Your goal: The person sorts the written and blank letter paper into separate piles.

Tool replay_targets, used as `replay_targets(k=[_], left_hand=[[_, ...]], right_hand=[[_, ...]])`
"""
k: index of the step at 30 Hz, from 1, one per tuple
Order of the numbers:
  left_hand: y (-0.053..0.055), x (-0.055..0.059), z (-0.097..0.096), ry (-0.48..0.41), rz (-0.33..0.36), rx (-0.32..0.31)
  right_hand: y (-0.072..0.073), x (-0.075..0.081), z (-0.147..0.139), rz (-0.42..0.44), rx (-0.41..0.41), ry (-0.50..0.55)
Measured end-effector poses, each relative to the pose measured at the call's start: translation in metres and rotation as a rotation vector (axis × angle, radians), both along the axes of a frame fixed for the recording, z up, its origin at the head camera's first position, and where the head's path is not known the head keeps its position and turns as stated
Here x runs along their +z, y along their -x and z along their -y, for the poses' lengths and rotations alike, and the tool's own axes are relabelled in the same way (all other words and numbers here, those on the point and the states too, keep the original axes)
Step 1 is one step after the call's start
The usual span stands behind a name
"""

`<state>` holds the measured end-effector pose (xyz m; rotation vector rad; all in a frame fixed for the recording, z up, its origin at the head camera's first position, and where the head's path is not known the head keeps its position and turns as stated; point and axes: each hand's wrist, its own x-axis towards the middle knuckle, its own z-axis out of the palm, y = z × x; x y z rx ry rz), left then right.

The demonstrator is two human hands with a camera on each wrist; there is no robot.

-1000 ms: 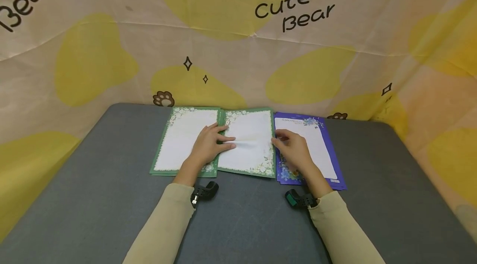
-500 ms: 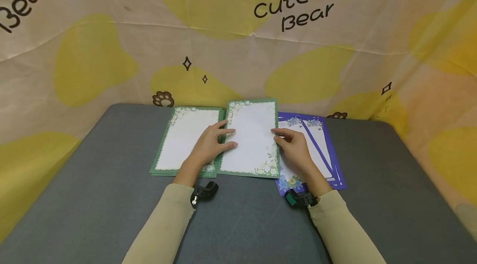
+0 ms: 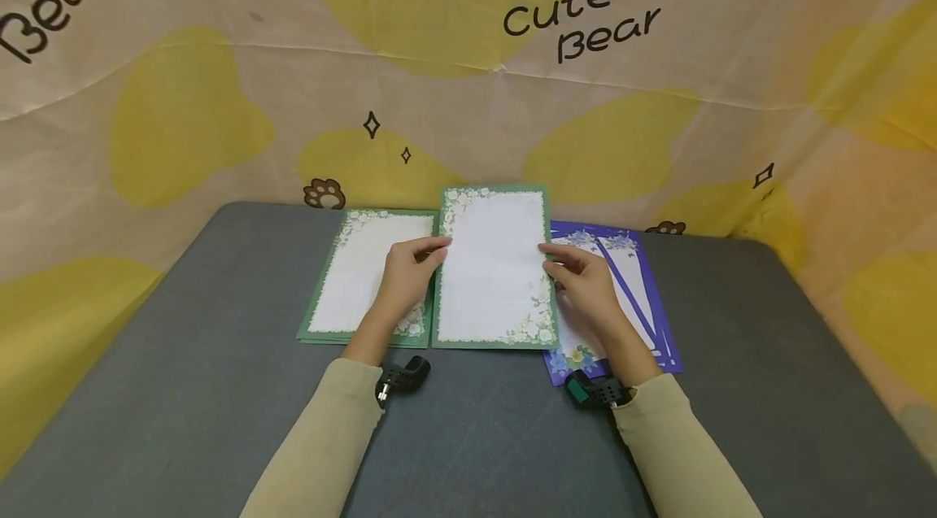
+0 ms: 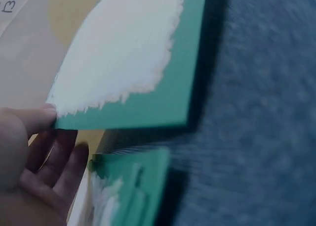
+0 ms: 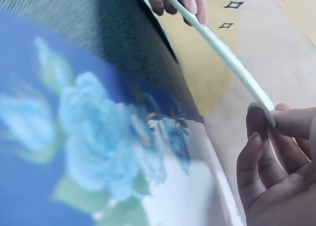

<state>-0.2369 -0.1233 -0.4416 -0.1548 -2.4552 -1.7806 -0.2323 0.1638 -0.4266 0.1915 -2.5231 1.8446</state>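
Observation:
Between the two hands, a green-bordered sheet of floral stationery paper point(image 3: 494, 270) stands raised off the table, seen edge-on in the right wrist view. My left hand point(image 3: 404, 278) pinches its left edge between thumb and fingers. On the opposite edge, the thumb and fingers of my right hand point(image 3: 589, 290) pinch it too. Under the left hand lies a stack of matching green-bordered sheets point(image 3: 359, 274). Purple-bordered sheets with blue flowers point(image 3: 644, 274) lie overlapping at slight angles beneath the right hand, which partly covers them. Whether the held paper is one sheet or several I cannot tell.
The dark grey table point(image 3: 490, 445) extends in front of the papers and to both sides. Behind it hangs a cream and yellow printed cloth point(image 3: 439, 30), close to the papers' far edges. Both wrists wear black bands point(image 3: 401, 376).
The middle green-bordered paper has risen and straightened. My left hand has gone from spread fingers to pinching its edge. A purple-bordered sheet below has come into view, lying askew.

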Motion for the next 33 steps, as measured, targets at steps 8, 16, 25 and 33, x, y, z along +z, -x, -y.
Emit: replay_targets(k=[8, 16, 25, 33], left_hand=[[-0.002, 0.013, 0.005, -0.148, 0.078, 0.000], [-0.007, 0.033, 0.016, -0.077, 0.006, -0.068], [-0.015, 0.061, 0.026, 0.055, -0.078, -0.064], [-0.020, 0.075, 0.046, 0.164, -0.083, -0.042]], right_hand=[[-0.002, 0.010, -0.003, 0.100, 0.048, 0.176], [-0.006, 0.022, -0.001, 0.071, 0.085, 0.228], [-0.014, 0.041, 0.010, -0.010, 0.083, 0.105], [-0.012, 0.050, 0.041, -0.060, 0.070, 0.059]])
